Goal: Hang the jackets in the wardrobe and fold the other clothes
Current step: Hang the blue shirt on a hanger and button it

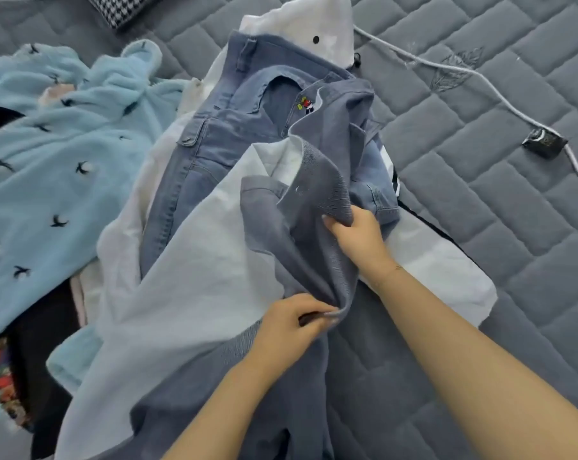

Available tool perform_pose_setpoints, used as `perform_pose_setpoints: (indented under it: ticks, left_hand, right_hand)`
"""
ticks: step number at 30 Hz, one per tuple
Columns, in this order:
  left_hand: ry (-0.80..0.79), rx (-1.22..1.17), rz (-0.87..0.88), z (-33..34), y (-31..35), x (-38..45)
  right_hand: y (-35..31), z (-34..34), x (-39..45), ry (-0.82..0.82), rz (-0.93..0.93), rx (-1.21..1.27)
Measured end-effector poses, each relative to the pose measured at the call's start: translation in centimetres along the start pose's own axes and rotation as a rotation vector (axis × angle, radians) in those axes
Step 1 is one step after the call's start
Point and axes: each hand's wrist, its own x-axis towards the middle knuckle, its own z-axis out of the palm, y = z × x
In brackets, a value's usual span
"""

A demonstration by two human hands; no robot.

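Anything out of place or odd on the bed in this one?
Yes: a white cable with a small black box on it trails across the quilt right of the clothes. Nothing looks torn or spilled. Both the left hand and right hand grip the grey jacket.

this looks like a bedroom in a home. everything lies on a bed covered by a grey quilted mattress pad [480, 180] stitched in a brick pattern, with a small embroidered motif near the top right. a houndstooth pillow [121, 8] sits at the upper edge. household laundry is heaped across the bed: a fluffy light blue garment with bird shapes [58, 167], denim jeans [211, 134], white clothing [317, 21] and a grey jacket with pale lining [314, 200]. a white cable [500, 94] with a small black block [544, 143] trails over the quilting.
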Motion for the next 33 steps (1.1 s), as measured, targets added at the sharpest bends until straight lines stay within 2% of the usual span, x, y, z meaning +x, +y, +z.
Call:
perform_pose_setpoints:
  ticks: [2,3,5,7,10,14,18,23,26,29,33]
  left_hand:
    - [0.072,-0.135,-0.045,-1.0,0.6,-0.3]
    - [0.156,-0.161,-0.036,-2.0,0.8,-0.1]
    - [0.363,-0.043,0.017,-4.2,1.1,1.1]
    - [0.472,0.137,-0.020,-6.2,0.9,3.1]
    - [0.346,0.229,-0.179,-6.4,0.6,6.2]
    - [0.075,0.213,-0.235,-2.5,0.1,8.4]
    - [-0.122,0.519,-0.249,2.3,-1.7,7.5]
    - [-0.051,0.328,-0.282,7.4,-3.6,2.7]
    - [-0.129,0.262,-0.335,10.4,-4.4,-1.8]
    - [-0.128,0.216,-0.345,12.5,-5.6,-5.8]
    - [-0.258,0.199,-0.324,13.3,-5.8,-8.9]
  right_hand:
    - [1.4,-1.0,-1.4,0.024,0.057,0.197]
    - [2.4,-1.9,-2.3,0.029,0.110,0.301]
    - [5.0,-4.0,-4.6,0.040,0.237,0.437]
    - [7.6,-6.0,-7.0,0.087,0.335,0.495]
    - [10.9,-7.7,-10.2,0.185,0.397,0.541]
    - [13.8,-7.7,-13.1,0.235,0.493,0.667]
    - [16.2,-7.3,-14.2,0.392,0.570,0.714]
    - [19.1,-7.0,-16.2,0.493,0.646,0.624]
    - [20.9,-6.8,-18.3,0.509,0.692,0.608]
    - [22.7,-6.2,-20.8,0.573,0.726,0.609]
    - [25.6,-6.0,-25.1,0.660,0.789,0.634]
